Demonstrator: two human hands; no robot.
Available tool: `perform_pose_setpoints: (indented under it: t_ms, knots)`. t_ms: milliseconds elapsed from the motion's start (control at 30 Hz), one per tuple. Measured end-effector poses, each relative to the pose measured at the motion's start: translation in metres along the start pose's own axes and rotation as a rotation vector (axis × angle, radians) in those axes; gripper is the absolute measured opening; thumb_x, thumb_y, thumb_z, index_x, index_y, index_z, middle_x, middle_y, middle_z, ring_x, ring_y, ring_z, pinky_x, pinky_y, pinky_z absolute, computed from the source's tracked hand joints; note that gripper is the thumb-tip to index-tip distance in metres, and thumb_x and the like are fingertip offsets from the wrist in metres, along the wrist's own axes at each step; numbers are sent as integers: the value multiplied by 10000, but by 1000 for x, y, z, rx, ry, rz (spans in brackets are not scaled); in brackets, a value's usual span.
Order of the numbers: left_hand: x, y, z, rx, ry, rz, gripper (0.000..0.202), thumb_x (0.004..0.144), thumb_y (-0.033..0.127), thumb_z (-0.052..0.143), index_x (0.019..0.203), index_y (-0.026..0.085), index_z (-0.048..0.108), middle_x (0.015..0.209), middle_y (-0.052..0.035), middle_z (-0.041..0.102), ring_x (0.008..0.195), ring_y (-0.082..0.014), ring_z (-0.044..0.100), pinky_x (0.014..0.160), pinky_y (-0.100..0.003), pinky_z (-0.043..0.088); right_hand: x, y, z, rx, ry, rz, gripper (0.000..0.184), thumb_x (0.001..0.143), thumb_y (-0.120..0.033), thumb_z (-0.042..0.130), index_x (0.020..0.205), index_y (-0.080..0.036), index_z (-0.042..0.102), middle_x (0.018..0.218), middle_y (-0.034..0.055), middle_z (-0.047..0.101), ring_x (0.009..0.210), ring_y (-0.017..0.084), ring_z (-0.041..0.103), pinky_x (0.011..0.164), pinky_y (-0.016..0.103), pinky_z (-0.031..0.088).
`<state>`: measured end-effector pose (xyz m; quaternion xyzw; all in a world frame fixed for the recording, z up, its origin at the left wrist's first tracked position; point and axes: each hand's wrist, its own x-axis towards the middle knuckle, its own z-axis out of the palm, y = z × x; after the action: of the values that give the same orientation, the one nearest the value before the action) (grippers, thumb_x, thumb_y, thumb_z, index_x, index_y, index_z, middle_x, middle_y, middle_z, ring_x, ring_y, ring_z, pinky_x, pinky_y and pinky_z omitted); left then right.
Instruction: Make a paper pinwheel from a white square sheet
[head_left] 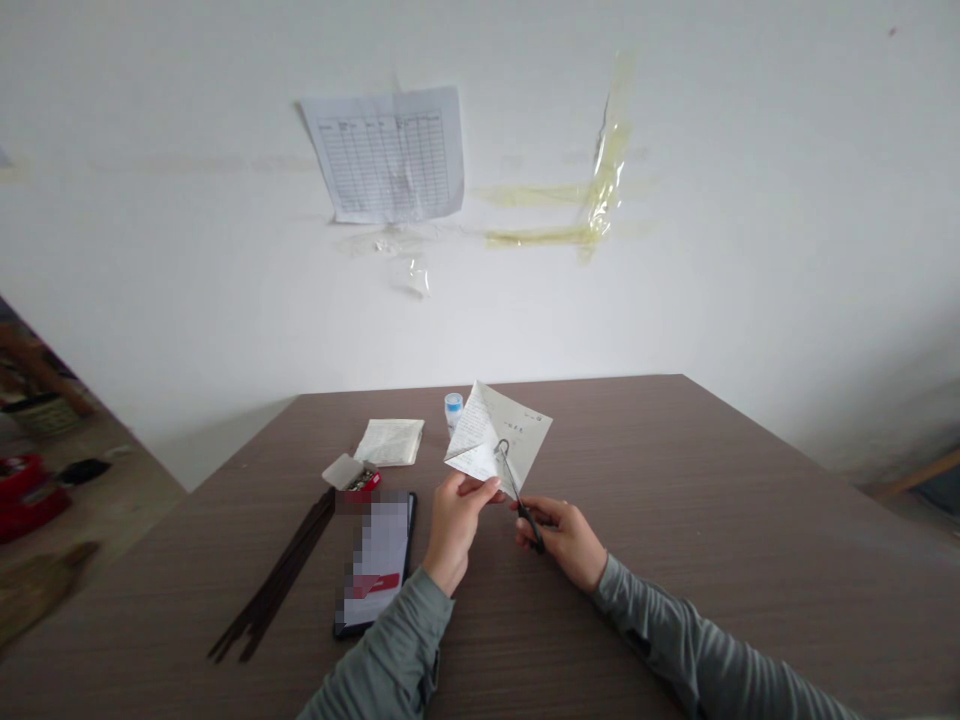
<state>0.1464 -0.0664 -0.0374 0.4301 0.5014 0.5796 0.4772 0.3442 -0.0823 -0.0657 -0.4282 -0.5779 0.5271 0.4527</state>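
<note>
My left hand (454, 525) pinches the lower edge of a folded sheet of paper (523, 428), holding it up above the table. The sheet carries printed and handwritten lines, and one corner is folded over. In my right hand (562, 535) is a pair of scissors (529, 522) with dark handles. Its slim blades reach up across the lower part of the paper, close to a small dark curved shape. Whether the blades are apart is too small to tell. Behind the paper, partly covered, stands a small clear bottle (453, 408) with a blue and white top.
On the brown table (712, 560) to the left lie a phone (382, 550), several dark thin strips (281, 570), an opened small red box (361, 482) with small pieces inside, and a folded paper (390, 441). A white wall (525, 320) with a taped printed sheet (390, 155) rises behind.
</note>
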Motion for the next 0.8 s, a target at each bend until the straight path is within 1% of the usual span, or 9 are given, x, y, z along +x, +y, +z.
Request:
perform_pose_setpoints:
  t_ms: [100,200,367,433,500,600,667,733,800]
  knots:
    - [2,-3,-1,-8,6,4,252,779,355,1044,850,240,832,786,-78,894,807,-313,910,600,-287,577,0,0,0,14,-8,1,550,732,-787,1075,988,-304,1011,782,118,878,751,407,838,778,558,696]
    - [4,-6,-3,-23,15,19,304,772,390,1070,845,244,813,797,-73,892,841,-324,926,615,-293,601,0,2,-2,28,-23,2,538,731,-743,1098,1002,-287,1009,786,116,888,737,389,840,750,523,701]
    - [6,-6,-5,-68,63,96,373,761,461,1085,976,228,887,875,-77,931,844,-315,919,630,-309,620,0,7,-11,-18,-50,-31,564,785,-736,1086,1059,-249,1008,773,110,903,698,346,833,718,476,691]
    - [7,-5,-5,-78,89,117,377,752,480,1075,960,226,891,867,-77,929,808,-294,893,628,-304,605,1,10,-17,-64,-72,-58,573,839,-731,1041,1121,-232,1010,781,100,914,709,332,842,754,477,705]
    - [7,-3,-5,-78,105,126,372,736,500,1063,908,226,880,818,-73,905,778,-275,860,627,-295,583,2,12,-25,-132,-69,-100,557,893,-702,991,1171,-220,1013,787,88,921,746,331,863,852,508,733]
    - [7,0,-4,-72,113,132,370,723,517,1043,886,224,888,797,-70,886,773,-254,821,623,-278,543,4,15,-35,-234,43,-199,479,925,-630,973,1202,-242,1025,792,68,927,814,346,894,1089,607,726]
    - [7,1,-3,-58,106,133,369,724,532,1038,866,227,887,796,-70,878,770,-245,799,615,-268,515,7,18,-40,-244,159,-249,458,929,-620,981,1211,-263,1028,801,62,927,834,351,900,1157,643,703]
    - [7,2,-4,-45,100,130,383,715,557,1040,829,233,868,762,-59,850,750,-239,770,603,-265,486,12,22,-44,-187,277,-267,486,934,-657,981,1218,-264,1021,814,69,923,831,353,898,1083,620,726]
    - [6,3,-4,-35,103,125,402,701,580,1039,811,238,858,724,-43,815,723,-230,737,594,-268,463,17,27,-46,-92,381,-260,557,920,-712,984,1235,-253,1005,843,84,927,828,356,898,931,562,747]
